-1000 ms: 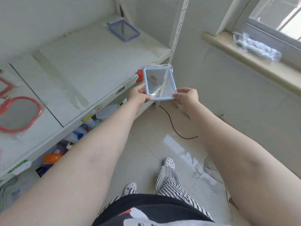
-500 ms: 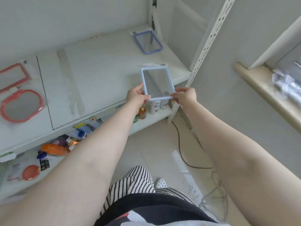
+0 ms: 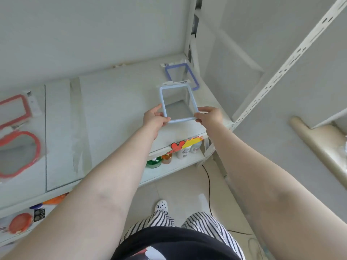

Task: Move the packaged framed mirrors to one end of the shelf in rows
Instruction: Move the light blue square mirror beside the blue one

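A light-blue framed rectangular mirror point(image 3: 178, 104) in clear packaging is held above the right end of the white shelf point(image 3: 112, 113). My left hand point(image 3: 155, 118) grips its lower left corner and my right hand point(image 3: 208, 115) grips its lower right corner. Just behind it, in the shelf's far right corner, lies a darker blue framed mirror point(image 3: 180, 76), partly hidden by the held one. At the left end lie a red rectangular mirror point(image 3: 14, 109) and a red rounded mirror point(image 3: 17, 152).
A perforated white upright point(image 3: 285, 66) stands at the shelf's right front corner. The lower shelf holds bottles point(image 3: 169, 158) and an orange item point(image 3: 56, 200). A black cable point(image 3: 208, 182) runs over the tiled floor. A windowsill point(image 3: 319, 143) is at right.
Both hands carried the light-blue mirror forward over the shelf's right end, closer to the darker blue mirror. The view shifted toward the shelf.
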Motion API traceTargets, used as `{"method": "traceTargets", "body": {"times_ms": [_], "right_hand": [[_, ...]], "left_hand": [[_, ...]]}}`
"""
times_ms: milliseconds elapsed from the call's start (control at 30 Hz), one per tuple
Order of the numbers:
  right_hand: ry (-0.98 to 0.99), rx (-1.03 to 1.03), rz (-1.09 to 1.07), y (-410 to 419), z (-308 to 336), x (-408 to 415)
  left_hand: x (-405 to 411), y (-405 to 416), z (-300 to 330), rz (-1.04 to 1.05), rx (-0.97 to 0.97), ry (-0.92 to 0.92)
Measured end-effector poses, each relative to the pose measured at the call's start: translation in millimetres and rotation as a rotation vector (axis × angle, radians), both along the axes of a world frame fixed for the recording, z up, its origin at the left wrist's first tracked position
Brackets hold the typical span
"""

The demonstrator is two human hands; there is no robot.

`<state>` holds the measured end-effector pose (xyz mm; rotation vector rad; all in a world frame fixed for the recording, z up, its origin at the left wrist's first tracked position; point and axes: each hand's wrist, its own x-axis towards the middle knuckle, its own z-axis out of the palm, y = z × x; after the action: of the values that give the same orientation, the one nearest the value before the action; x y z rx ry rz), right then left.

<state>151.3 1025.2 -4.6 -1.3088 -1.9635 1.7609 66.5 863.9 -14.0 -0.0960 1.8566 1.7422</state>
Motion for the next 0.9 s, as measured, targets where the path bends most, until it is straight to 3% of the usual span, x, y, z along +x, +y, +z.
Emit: {"method": "traceTargets", "body": {"times_ms": [433, 700, 800, 900], "right_hand": [[-0.039, 0.031, 0.324, -1, -31, -124], [-0.069, 0.148, 0.418, 15, -56, -158], [-0.136, 0.425, 0.546, 24, -58, -160], [-0.121, 0.721, 0.533, 42, -60, -161]], "left_hand": [[-87, -5, -44, 0.314, -0.283, 0.031], [-105, 6, -56, 0.400, -0.369, 0.162], [-108, 8, -59, 0.332, -0.489, 0.255], [-109, 13, -61, 0.261, -0.670, 0.365]]}}
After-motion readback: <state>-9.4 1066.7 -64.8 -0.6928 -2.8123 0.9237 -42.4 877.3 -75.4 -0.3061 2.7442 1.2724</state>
